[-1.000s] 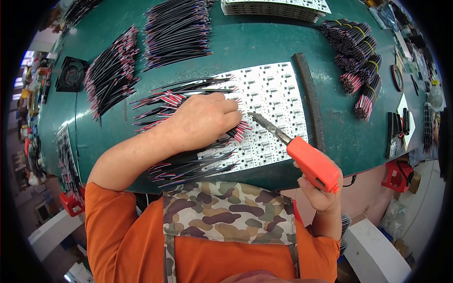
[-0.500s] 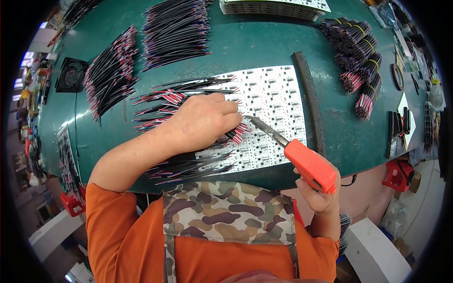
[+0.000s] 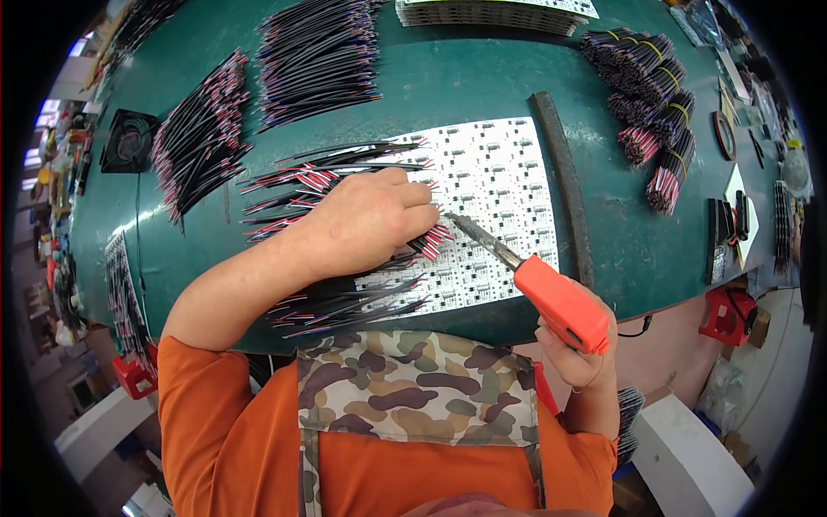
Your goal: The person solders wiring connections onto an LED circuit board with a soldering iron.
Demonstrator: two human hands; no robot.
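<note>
My left hand (image 3: 375,214) is closed over a bunch of thin black wires (image 3: 428,244) with red and white ends, above a white circuit board sheet (image 3: 495,172). Its fingertips are bent down, and what they pinch at the very tips is hidden. In my right hand (image 3: 570,358) is a red-handled soldering iron (image 3: 562,302). The iron's dark tip points left and lies close beside my left fingertips, over the board; contact cannot be made out. More black wires (image 3: 353,314) lie across the board's left side, on both sides of my left hand.
A dark bar (image 3: 562,185) lies along the board's right edge. Piles of wires (image 3: 317,65) rest at the back left, near a small black fan (image 3: 129,140). Stacked board sheets (image 3: 495,15) stand at the back. Tied wire bundles (image 3: 642,73) lie at the right.
The whole view has shifted slightly, with the table's contents a little further left. Both hands keep their grips, and the iron's tip stays beside my left fingertips.
</note>
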